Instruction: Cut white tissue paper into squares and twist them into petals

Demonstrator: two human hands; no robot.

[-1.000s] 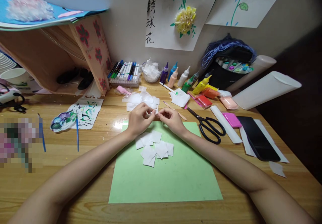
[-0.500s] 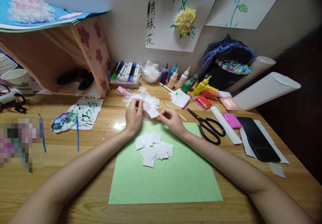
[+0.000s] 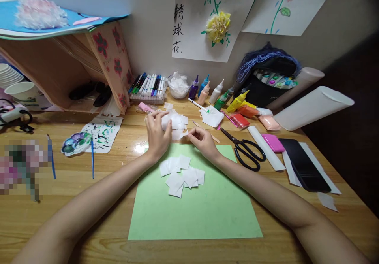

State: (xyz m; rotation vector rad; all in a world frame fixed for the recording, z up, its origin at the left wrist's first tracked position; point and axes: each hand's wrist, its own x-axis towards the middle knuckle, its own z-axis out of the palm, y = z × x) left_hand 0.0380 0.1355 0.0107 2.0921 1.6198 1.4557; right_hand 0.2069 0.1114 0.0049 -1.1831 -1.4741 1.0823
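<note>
A pile of thin white paper squares (image 3: 176,119) lies on the wood just beyond the green sheet (image 3: 189,216). My left hand (image 3: 159,134) rests at the pile's left side, fingers apart and lying over the top pieces. My right hand (image 3: 203,140) pinches the corner of a white paper square (image 3: 184,134) between thumb and forefinger at the pile's near right edge. Much of that square blends into the pile. Several loose squares (image 3: 175,181) lie overlapping on the upper part of the green sheet.
Black-handled scissors (image 3: 248,149) and a phone (image 3: 304,164) lie to the right. Paint bottles (image 3: 204,94), a glass bowl of white paper (image 3: 179,86) and a marker box (image 3: 148,87) stand behind. On the left are paintbrushes (image 3: 92,157) and a paint-stained palette (image 3: 76,142).
My left hand has gone from pinching the white paper to lying spread over the pile. The square between my hands has dropped lower; my right hand still pinches at the same spot.
</note>
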